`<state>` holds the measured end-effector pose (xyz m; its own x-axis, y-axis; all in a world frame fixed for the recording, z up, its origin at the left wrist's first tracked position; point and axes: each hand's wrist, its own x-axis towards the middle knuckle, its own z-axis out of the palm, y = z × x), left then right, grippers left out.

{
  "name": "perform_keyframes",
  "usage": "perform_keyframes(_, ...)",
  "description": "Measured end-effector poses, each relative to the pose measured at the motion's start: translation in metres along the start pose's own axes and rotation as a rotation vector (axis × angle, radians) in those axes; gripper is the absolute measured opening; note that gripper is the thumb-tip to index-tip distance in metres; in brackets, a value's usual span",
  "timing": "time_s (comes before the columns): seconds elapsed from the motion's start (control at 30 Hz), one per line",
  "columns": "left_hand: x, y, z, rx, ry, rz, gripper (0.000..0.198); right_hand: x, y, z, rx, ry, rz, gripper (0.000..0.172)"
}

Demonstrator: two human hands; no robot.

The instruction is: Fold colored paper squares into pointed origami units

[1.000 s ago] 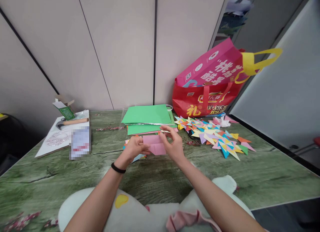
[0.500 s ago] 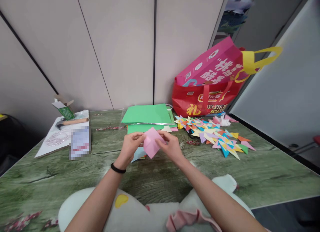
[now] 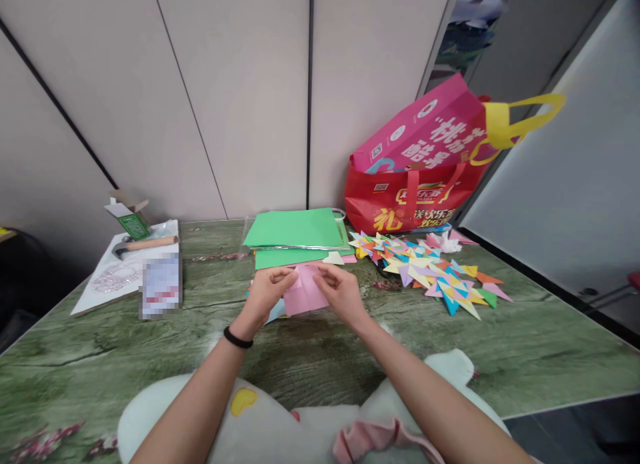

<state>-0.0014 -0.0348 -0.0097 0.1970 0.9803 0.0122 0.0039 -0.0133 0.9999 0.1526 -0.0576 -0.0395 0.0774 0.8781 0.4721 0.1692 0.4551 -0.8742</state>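
Note:
A pink sheet of paper (image 3: 306,296) is held up above the table between my two hands, its lower edge nearly level. My left hand (image 3: 270,292) pinches its left side near the top. On the right side, my right hand (image 3: 340,289) grips it with the thumb on the near face. Creases show in the upper part of the sheet. Behind and just left of it, a light blue paper (image 3: 277,311) lies on the table, partly covered by the pink sheet and my left hand.
Green paper sheets (image 3: 295,228) are stacked behind my hands. Colourful folded paper stars (image 3: 430,267) spread at right, before a red bag (image 3: 380,191). At left, a hammer (image 3: 150,243) and a small green box (image 3: 133,223) rest on a white board (image 3: 95,297). A plush cushion (image 3: 280,431) is nearest me.
The pink paper has turned from a corner-down diamond to an edge-down position. Both hands still hold it in nearly the same place.

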Motion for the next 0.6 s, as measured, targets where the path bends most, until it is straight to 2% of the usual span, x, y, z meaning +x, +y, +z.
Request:
perform_keyframes(0.1,-0.001,0.0,0.001,-0.031,-0.02,-0.013,0.027,0.0,-0.002,-0.001,-0.025,0.01,-0.033,0.025)
perform_keyframes(0.4,-0.003,0.005,0.004,-0.026,0.046,0.037,0.027,0.0,-0.012,-0.003,-0.082,-0.087,-0.189,0.033)
perform_keyframes(0.6,-0.002,0.004,0.004,0.036,0.057,0.127,0.022,0.0,-0.015,-0.002,-0.055,-0.156,-0.178,0.031)
